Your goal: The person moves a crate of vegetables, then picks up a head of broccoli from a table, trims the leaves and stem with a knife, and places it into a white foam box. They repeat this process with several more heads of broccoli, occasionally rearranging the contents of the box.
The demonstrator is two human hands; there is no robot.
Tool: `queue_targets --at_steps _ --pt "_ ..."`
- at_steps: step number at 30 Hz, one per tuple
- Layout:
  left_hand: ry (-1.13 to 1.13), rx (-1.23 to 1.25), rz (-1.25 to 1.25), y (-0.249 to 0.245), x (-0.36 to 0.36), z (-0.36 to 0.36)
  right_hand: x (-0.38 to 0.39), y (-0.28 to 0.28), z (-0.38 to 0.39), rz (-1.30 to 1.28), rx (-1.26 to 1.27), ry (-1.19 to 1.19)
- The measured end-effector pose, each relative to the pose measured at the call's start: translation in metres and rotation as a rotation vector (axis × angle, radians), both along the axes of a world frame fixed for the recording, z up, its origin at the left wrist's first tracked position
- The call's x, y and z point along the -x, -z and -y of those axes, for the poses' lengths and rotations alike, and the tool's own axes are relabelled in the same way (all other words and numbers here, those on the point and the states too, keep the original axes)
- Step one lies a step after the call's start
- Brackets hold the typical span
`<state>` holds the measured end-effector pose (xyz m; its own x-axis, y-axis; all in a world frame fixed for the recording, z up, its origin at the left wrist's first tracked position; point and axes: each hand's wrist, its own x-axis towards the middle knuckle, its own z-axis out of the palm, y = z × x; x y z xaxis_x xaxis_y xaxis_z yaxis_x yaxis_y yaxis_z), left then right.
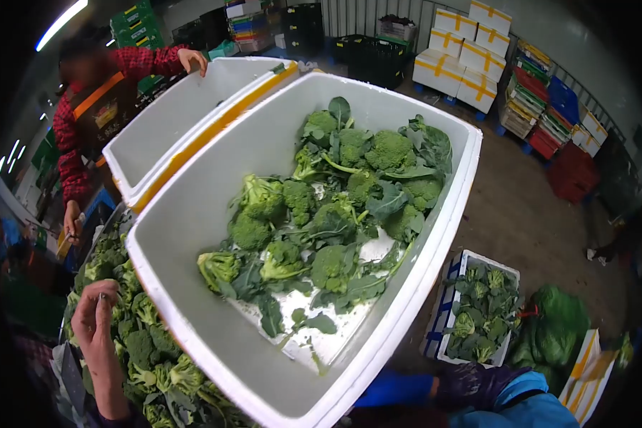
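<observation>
At the lower left my left hand is raised bare above a heap of broccoli, its fingers loosely bent with nothing in them. Close beside it stands a large white foam box, tilted towards me. Broccoli heads with leaves lie inside it, mostly towards its far and right side, and some white floor shows. Below the box's right edge, an arm in a purple cuff and light blue sleeve reaches left, apparently mine. Its end, my right hand, looks blue-covered; the box hides its fingers.
Behind the box, a person in a checked sleeve rests a hand on a second foam box. A crate of broccoli and a green net sack stand at the right. Taped boxes and stacked crates line the wall.
</observation>
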<state>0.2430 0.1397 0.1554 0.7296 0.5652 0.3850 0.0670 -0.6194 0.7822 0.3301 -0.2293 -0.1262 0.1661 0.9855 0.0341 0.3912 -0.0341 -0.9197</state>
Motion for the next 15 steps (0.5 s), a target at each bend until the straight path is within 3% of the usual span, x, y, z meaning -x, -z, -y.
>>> queue_targets --at_steps 2,6,8,9,10,12,15 --pt "0.070 -0.082 -0.090 -0.007 -0.042 0.023 -0.027 -0.021 0.013 0.042 0.201 0.019" --pt "0.214 0.016 -0.169 -0.003 -0.109 0.052 -0.052 -0.014 0.024 0.060 0.071 0.018" --pt "0.196 0.031 -0.226 -0.007 -0.142 0.076 -0.064 -0.020 0.023 -0.029 0.298 -0.250" --pt "0.251 -0.002 -0.258 -0.004 -0.158 0.085 -0.062 -0.007 0.027 0.141 -0.010 -0.118" --pt "0.306 -0.036 -0.291 -0.001 -0.175 0.094 -0.073 -0.016 0.025 0.141 -0.017 -0.113" --pt "0.407 -0.174 -0.326 -0.004 -0.213 0.114 -0.097 -0.045 0.017 0.221 0.595 -0.386" --pt "0.560 -0.418 -0.363 0.006 -0.268 0.137 -0.113 -0.026 0.028 0.309 0.422 -0.343"
